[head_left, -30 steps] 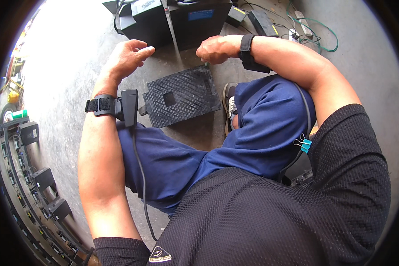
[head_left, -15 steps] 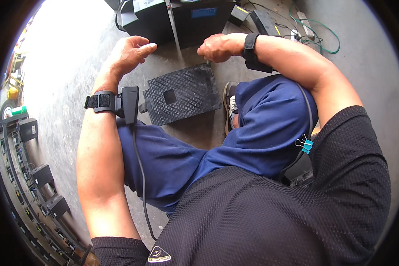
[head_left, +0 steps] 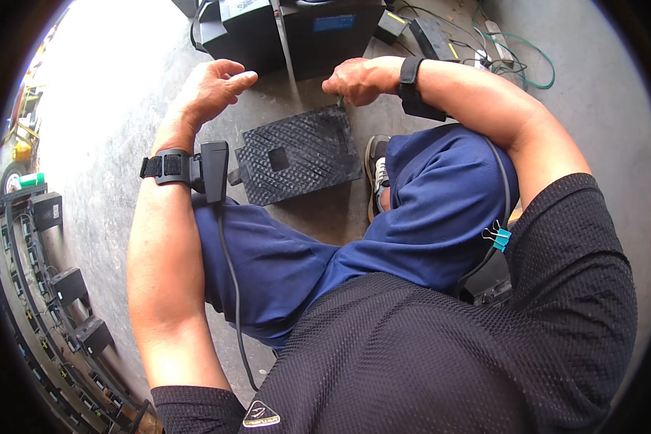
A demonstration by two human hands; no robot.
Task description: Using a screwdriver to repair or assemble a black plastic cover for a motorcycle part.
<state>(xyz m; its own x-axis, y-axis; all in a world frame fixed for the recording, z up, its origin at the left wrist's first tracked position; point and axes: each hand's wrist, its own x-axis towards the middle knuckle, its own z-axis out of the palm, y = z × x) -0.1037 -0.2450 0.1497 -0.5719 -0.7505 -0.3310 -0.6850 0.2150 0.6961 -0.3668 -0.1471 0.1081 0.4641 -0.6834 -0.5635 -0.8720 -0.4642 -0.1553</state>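
Observation:
My left hand [head_left: 213, 88] hovers above the floor with its fingers apart and slightly bent; it holds nothing. Across from it, my right hand [head_left: 354, 81] is closed, its fingers curled inward. Something small and greenish shows just under those fingers, too little of it to name. Below and between both hands lies a black ridged plate [head_left: 304, 177] with a square opening, flat on the concrete. Beyond the hands stand large black box-shaped units [head_left: 325, 47], with a pale narrow strip [head_left: 285, 50] running down between them.
At the far right lie dark boxes [head_left: 432, 37], a white power strip [head_left: 496, 32] and tangled cables. Racks with black modules [head_left: 66, 286] line the left side. A cable [head_left: 233, 289] hangs from my left wrist device. My shoe [head_left: 377, 173] is right of the plate.

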